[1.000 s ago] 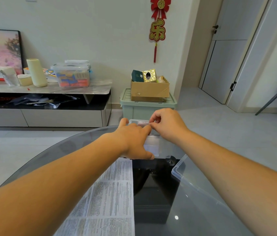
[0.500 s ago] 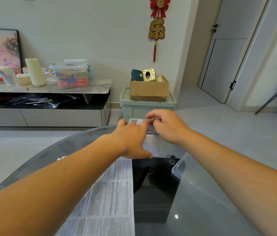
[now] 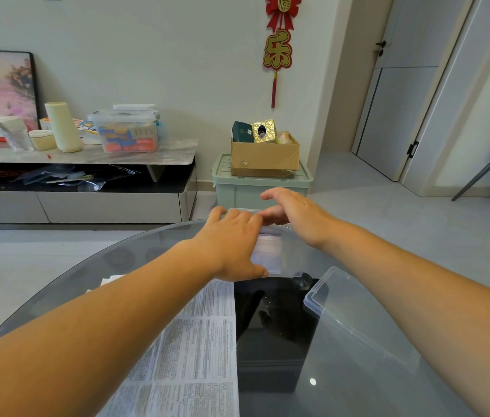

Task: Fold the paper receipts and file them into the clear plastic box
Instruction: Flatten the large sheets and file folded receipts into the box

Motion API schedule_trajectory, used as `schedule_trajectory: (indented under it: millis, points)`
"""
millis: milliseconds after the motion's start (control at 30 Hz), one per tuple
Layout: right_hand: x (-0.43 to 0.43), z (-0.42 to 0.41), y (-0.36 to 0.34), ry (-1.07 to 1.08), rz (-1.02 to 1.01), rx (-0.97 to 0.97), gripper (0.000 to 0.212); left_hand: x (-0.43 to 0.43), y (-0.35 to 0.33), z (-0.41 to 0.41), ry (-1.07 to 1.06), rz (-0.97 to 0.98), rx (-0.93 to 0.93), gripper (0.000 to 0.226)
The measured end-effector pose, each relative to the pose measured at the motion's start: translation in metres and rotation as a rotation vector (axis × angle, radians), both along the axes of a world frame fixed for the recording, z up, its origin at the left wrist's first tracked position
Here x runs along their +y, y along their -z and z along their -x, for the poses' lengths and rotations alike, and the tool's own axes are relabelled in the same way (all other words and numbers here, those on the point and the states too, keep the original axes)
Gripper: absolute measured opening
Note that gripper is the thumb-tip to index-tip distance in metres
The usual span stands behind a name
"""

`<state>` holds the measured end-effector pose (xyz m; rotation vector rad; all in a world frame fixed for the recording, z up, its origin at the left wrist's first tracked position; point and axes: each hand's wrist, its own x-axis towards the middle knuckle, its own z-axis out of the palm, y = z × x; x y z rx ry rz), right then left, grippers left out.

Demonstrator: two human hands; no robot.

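Note:
The clear plastic box [image 3: 292, 257] stands at the far edge of the round glass table [image 3: 343, 386]. A folded white receipt [image 3: 269, 251] shows through its near wall. My left hand [image 3: 231, 245] grips the box's left side, with fingers over the top rim and thumb at the near bottom corner. My right hand [image 3: 301, 215] hovers just over the box's opening, fingers spread, holding nothing. A large printed paper sheet [image 3: 195, 350] lies flat on the table under my left forearm.
The box's clear lid [image 3: 358, 314] lies on the table to the right, partly under my right forearm. Beyond the table stand a green bin with a cardboard box [image 3: 264, 159] and a low cabinet [image 3: 81, 188] on the left.
My right hand was pinched at the box's top rim; its fingers have now spread and lifted a little. My left hand stays on the box.

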<state>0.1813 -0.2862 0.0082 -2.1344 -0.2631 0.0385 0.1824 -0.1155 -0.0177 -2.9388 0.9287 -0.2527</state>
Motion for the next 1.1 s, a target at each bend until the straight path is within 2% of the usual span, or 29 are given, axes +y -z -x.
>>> schedule_trajectory:
  millis: [67, 200, 333, 400, 567, 667, 733, 833, 900, 1000, 1100]
  points:
    - [-0.001, 0.0, 0.006, 0.046, 0.007, -0.085, 0.041, 0.0, -0.002, 0.001, 0.005, -0.02, 0.003, 0.088]
    - [-0.002, 0.004, 0.014, 0.038, 0.225, -0.247, 0.044, -0.001, -0.005, 0.002, -0.012, -0.061, 0.04, 0.089]
    - [-0.002, 0.004, 0.013, 0.013, 0.333, -0.225, 0.051, -0.004, -0.005, 0.001, -0.025, -0.103, 0.058, 0.083]
    - [-0.003, 0.003, 0.013, 0.01, 0.313, -0.211, 0.052, -0.004, -0.005, 0.001, -0.023, -0.097, 0.049, 0.082]
    - [-0.007, 0.018, 0.012, 0.086, 0.228, -0.315, 0.052, 0.006, -0.011, 0.009, 0.001, 0.026, -0.067, 0.088]
    - [-0.009, 0.036, 0.007, 0.134, 0.206, -0.409, 0.035, 0.018, -0.02, 0.024, -0.001, 0.158, -0.086, 0.089]
    - [-0.007, 0.052, 0.002, 0.137, 0.211, -0.43, 0.026, 0.029, -0.025, 0.041, -0.01, 0.277, -0.077, 0.078]
    - [0.003, 0.093, -0.001, 0.068, 0.211, -0.347, 0.021, 0.051, -0.025, 0.081, -0.073, 0.396, 0.045, 0.049]
    - [0.014, 0.132, 0.0, -0.027, 0.224, -0.273, 0.017, 0.069, -0.023, 0.113, -0.116, 0.363, 0.13, 0.031]
    - [0.027, 0.188, 0.009, -0.197, 0.342, -0.187, 0.016, 0.093, -0.018, 0.164, -0.14, 0.261, 0.256, 0.021]
    - [0.042, 0.231, 0.022, -0.381, 0.436, -0.128, 0.025, 0.111, -0.015, 0.208, -0.146, 0.158, 0.361, 0.021]
